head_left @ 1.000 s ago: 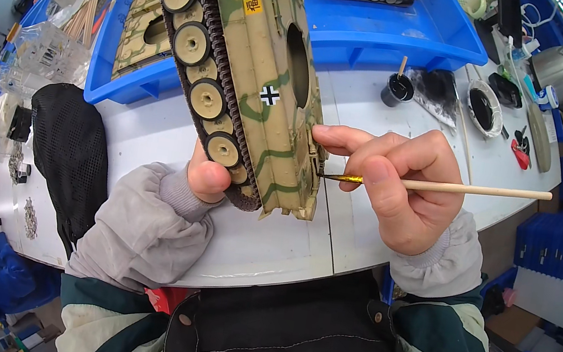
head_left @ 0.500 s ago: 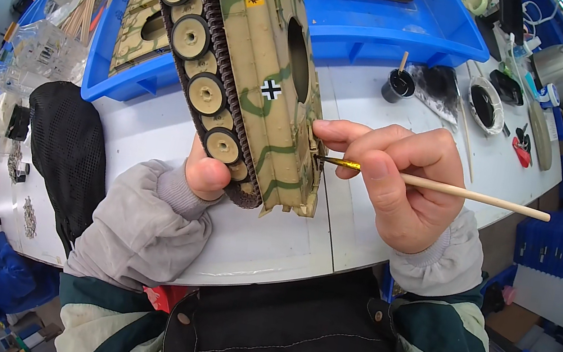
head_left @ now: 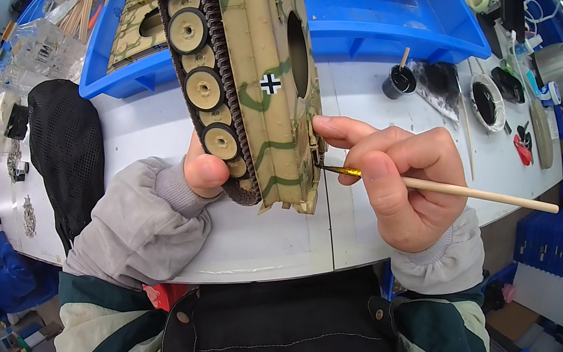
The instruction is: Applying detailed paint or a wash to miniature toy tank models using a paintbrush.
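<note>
So I've got the camo tank model (head_left: 250, 117) at 11 o'clock, gripped at the track side by my left hand (head_left: 206, 173) at 9 (only the thumb shows, fingers are hidden), while my right hand (head_left: 404, 183) at 3 pinches a brush (head_left: 475, 194), dark tip at the hull's near end. If either hand wobbles, I reckon that tip smears the tan finish. The blue tray (head_left: 388, 48) at 1 crowds the tank's far end, and the black cup (head_left: 398, 88) at half past 1 looks easy to knock.

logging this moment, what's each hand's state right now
Left hand: holding the tank, grip mostly hidden.
Right hand: closed, holding the brush.
</note>
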`<state>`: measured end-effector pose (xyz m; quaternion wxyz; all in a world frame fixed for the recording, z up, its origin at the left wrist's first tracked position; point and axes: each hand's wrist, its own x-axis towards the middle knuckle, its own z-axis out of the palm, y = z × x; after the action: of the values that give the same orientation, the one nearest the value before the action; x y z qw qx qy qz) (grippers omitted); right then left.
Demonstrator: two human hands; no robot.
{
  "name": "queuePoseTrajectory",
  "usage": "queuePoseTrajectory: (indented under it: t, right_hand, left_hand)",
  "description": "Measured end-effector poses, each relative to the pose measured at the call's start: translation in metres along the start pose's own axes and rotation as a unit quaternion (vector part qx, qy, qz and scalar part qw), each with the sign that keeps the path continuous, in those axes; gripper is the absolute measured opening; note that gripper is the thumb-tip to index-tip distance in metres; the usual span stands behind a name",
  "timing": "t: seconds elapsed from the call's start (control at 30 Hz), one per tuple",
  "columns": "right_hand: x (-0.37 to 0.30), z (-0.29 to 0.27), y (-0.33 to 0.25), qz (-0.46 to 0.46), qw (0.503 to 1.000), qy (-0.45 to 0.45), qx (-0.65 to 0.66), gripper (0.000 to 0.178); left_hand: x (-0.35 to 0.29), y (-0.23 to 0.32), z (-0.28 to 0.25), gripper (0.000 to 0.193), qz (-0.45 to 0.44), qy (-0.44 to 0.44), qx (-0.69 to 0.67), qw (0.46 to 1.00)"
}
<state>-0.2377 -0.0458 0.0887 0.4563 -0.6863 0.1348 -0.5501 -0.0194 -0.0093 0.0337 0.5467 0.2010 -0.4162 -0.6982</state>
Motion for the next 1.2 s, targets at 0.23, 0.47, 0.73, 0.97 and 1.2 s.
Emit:
queuePoseTrajectory:
  t: [0.23,0.47,0.73,0.97,1.2]
  right_hand:
    - [0.001,0.001,-0.001,0.027,0.999,0.016,0.035,0.009]
    - [0.000,0.000,0.001,0.008,1.000,0.006,-0.006,0.009]
    - [0.000,0.001,0.002,0.012,1.000,0.008,0.009,0.008]
    - [0.001,0.002,0.004,-0.025,0.999,0.011,-0.032,0.008]
    - [0.000,0.001,0.007,-0.038,0.998,0.011,-0.044,0.008]
  left_hand:
    - [0.000,-0.002,-0.003,0.083,-0.001,-0.013,0.003,1.000]
    - [0.006,-0.009,-0.012,0.079,0.021,-0.112,-0.101,0.988]
    - [0.006,0.000,0.002,0.093,-0.015,0.017,-0.021,1.000]
    - [0.010,0.002,0.009,0.093,-0.002,0.020,0.015,1.000]
    - [0.008,-0.003,0.003,0.094,0.003,0.029,-0.009,1.000]
